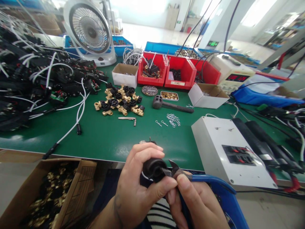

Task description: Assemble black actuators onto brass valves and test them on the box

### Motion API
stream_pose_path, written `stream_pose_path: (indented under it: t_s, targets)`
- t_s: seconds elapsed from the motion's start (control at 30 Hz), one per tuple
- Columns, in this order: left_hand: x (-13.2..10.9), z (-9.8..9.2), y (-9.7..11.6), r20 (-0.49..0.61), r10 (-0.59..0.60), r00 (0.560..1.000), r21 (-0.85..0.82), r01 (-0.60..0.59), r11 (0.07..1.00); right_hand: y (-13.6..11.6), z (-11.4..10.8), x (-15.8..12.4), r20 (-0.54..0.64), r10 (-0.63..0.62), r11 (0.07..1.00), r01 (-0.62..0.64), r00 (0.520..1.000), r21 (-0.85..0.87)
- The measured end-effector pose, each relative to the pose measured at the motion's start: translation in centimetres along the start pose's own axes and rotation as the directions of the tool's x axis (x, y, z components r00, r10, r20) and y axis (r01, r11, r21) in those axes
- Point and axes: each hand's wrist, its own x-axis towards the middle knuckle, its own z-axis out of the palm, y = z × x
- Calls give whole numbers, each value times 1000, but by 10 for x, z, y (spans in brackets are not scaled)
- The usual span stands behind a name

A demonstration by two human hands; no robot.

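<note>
My left hand is closed around a black round fitting, its hollow end turned toward my right hand. In my right hand is a pair of blue-handled cutting pliers. The jaws of the pliers are spread, with one tip at the rim of the fitting's opening. Whether that tip touches the inside I cannot tell. Beyond my hands on the green table lie a small heap of silver cotter clips, a bent metal hex key and a group of brass fittings with black caps.
A black mallet lies mid-table before red bins and a white carton. At right stands a grey switch box. Tangled cabled parts fill the left. Below the edge are a cardboard box and a blue bin.
</note>
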Motion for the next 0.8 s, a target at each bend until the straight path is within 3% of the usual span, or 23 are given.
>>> stream_pose_path:
  t_s: [0.2, 0.4, 0.67, 0.8]
  targets:
    - [1, -4, 1, 39, -37, 999, 6, 36, 999, 1, 2, 2, -10, 4, 1000, -4, 1000, -10]
    - [-3, 0, 0, 60, -93, 994, -46, 96, 994, -2, 0, 7, -37, -80, 994, 77, 996, -82]
    - [-2, -2, -1, 75, -52, 996, -38, 55, 998, -8, -12, 5, 108, 52, 999, -50, 993, -20]
    - [0, -4, 1, 82, -22, 996, -7, 23, 1000, -7, -11, 3, 91, 54, 999, -54, 994, -6]
